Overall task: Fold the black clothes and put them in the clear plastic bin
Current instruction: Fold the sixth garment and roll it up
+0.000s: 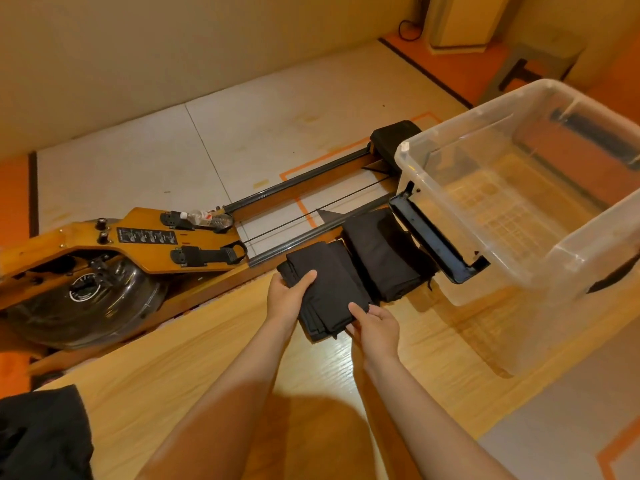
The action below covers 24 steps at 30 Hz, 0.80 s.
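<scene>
Nearest you lies a rumpled black heap (41,434); your left hand (289,294) and right hand (375,329) grip the folded garment (329,289) at opposite ends. Carry it level into the clear plastic bin (512,271).

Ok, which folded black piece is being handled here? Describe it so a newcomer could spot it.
Find the clear plastic bin on the right of the wooden table. Two folded black pieces lie side by side left of it. The held piece is the one farther from the bin, gripped by the left hand and right hand; the other piece lies untouched beside the bin.
</scene>
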### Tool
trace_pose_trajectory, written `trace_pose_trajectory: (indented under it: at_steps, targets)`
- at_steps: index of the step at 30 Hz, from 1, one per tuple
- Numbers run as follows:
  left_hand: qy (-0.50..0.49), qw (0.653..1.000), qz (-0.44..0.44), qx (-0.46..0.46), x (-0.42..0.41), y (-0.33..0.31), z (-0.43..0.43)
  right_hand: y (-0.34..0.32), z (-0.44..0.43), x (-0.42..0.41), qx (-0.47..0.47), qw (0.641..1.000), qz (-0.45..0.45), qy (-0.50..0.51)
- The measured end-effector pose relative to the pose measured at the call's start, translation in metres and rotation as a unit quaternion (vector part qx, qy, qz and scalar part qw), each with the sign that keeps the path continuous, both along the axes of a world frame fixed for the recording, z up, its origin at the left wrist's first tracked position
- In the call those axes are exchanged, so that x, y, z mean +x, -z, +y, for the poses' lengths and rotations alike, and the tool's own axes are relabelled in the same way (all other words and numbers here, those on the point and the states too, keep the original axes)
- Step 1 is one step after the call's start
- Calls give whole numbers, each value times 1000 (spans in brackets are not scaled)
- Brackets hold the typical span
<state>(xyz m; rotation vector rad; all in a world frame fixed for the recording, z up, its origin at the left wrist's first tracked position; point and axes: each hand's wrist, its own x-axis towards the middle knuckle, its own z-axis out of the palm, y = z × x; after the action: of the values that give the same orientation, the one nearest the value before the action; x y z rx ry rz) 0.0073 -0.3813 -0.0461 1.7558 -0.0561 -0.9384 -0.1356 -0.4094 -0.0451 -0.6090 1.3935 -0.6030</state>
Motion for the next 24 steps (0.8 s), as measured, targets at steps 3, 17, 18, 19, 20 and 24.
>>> trace_pose_trajectory:
  at_steps: [3, 17, 18, 19, 20, 24]
  targets:
    - [-22, 999, -24, 31, 4, 6, -10, -7, 4, 2, -50, 997, 65, -15]
    - [60, 997, 48, 19, 0, 4, -29, -14, 4, 0, -83, 996, -17, 34]
    - [62, 996, 62, 21, -2, -4, -30, -13, 3, 0, -68, 997, -14, 30]
    - [60, 995, 77, 16, -2, -7, -31, -10, 2, 0, -56, 998, -7, 24]
    - [60, 994, 91, 8, -1, -11, -30, -8, 1, 0, -47, 999, 0, 23]
    - [80, 994, 59, 46, -5, -22, -18, -3, -5, -2, -36, 999, 17, 24]
